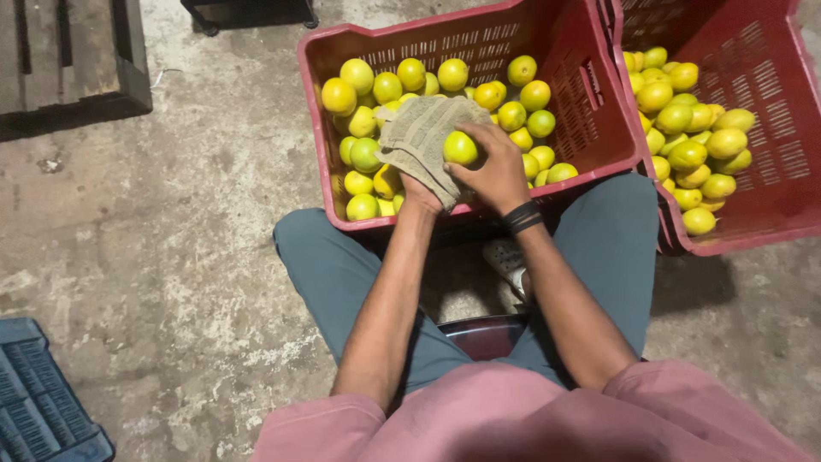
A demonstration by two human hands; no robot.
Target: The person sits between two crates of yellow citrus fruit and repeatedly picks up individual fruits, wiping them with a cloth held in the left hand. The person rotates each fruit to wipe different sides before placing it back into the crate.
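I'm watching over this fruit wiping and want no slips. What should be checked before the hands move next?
1. Right hand grips the yellow-green fruit: ok.
2. Left hand is under the beige cloth: ok; its grip is hidden.
3. Cloth touches the fruit: ok.
4. Near red crate sits between the knees: ok.
5. Second red crate holds fruit: ok.
6. Fruit's surface is clean: cannot tell.
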